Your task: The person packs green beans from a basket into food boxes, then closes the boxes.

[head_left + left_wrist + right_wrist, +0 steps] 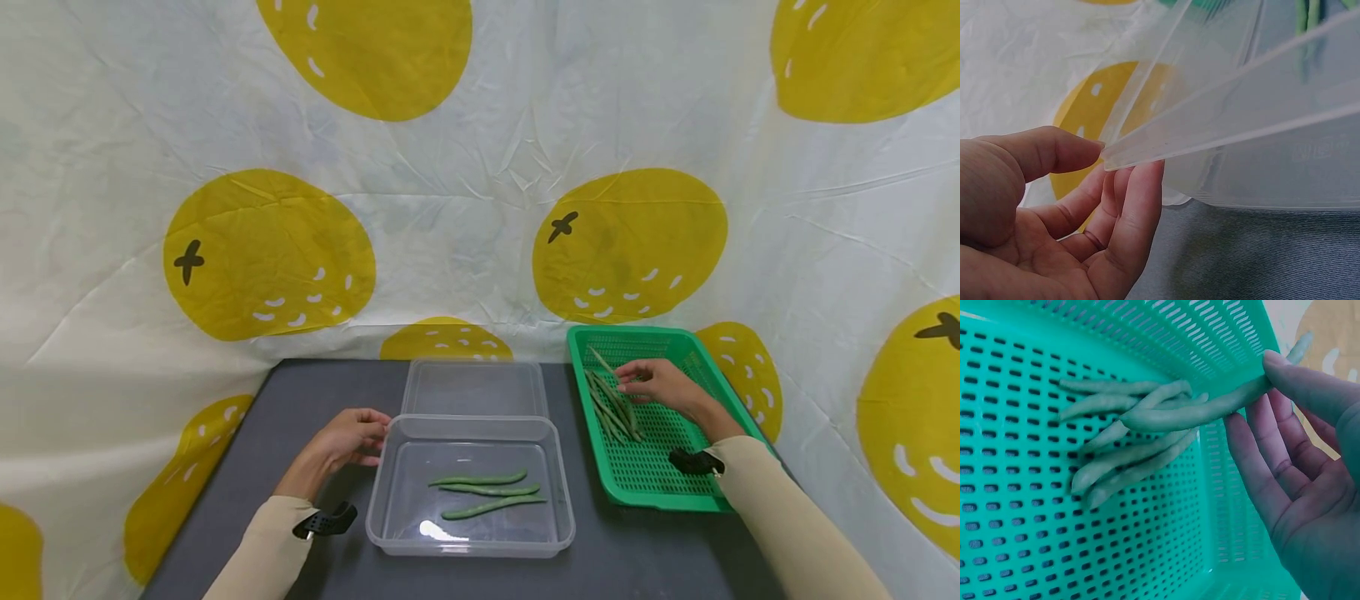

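Note:
My right hand [663, 387] pinches one green bean [1210, 412] between thumb and fingers, above the green basket [645, 498]. Below it, several more green beans [1125, 459] lie in a loose pile on the basket's perforated floor. A clear plastic container [378, 525] stands in front of me, with three green beans [491, 490] side by side on its bottom. At the container's far left corner, my left hand [348, 437] holds the rim between thumb and fingers; the left wrist view shows the thumb on top and fingers under the edge.
A flat clear lid [472, 387] lies behind the container on the dark table [315, 387]. A white cloth [450, 250] printed with yellow fruit hangs behind and beside the table. The basket's walls rise around the bean pile.

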`<state>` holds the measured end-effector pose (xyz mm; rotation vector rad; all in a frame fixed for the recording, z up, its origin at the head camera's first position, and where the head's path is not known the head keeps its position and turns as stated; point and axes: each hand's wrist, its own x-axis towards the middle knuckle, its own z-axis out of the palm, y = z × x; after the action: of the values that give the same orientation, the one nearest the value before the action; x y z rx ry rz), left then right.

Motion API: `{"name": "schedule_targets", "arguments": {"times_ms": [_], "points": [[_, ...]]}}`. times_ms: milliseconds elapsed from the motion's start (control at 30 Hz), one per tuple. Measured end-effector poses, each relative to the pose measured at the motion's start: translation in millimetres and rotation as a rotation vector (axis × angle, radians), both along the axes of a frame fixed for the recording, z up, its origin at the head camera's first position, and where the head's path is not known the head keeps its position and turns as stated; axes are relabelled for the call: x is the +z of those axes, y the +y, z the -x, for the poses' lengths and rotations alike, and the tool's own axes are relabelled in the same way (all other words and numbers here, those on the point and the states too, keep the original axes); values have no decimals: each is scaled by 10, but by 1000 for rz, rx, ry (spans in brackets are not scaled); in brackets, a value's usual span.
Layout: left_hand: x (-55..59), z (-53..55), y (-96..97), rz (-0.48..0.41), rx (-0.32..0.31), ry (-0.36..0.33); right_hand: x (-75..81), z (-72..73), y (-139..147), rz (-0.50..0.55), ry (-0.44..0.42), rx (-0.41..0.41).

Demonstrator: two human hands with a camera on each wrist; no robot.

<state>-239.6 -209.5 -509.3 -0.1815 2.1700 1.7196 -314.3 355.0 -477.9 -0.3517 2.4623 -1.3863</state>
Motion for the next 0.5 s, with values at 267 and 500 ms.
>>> {"name": "schedule_targets", "arguments": {"times_ms": [267, 500], "points": [[-12, 4, -2, 13, 17, 5, 110, -50, -113, 12, 14, 49], [-13, 13, -2, 13, 18, 5, 205, -84, -238, -15, 44, 95]]}}
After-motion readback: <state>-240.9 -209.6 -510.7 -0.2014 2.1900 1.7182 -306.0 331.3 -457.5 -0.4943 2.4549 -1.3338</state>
